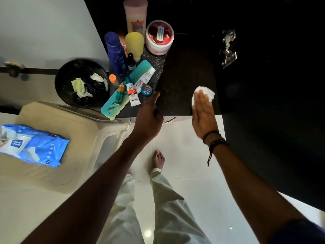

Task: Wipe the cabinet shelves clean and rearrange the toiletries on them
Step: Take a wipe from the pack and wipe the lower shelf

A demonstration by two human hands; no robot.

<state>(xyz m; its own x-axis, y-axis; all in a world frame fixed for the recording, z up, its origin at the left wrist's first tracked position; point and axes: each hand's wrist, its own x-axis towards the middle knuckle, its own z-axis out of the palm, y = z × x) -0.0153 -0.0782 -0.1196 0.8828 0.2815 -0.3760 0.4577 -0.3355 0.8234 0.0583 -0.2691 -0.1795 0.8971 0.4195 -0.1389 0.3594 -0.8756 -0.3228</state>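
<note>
Your right hand (202, 111), fingers straight and flat, pressing white wipe (206, 93) onto dark shelf (184, 76), right side, your left hand (149, 117) at shelf's near edge, grasp unclear, toiletries (133, 67) clustered left.

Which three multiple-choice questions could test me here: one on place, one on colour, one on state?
1. Where lies the blue wipes pack? A. on the floor B. on the beige stool C. in a drawer
2. What colour is the bin? A. white B. black C. red
3. How is the right hand? A. flat on the white wipe B. clenched, empty C. holding a bottle
Key: B, the pack rests on the stool; B, its rim is black; A, straight fingers press the wipe onto the shelf.
</note>
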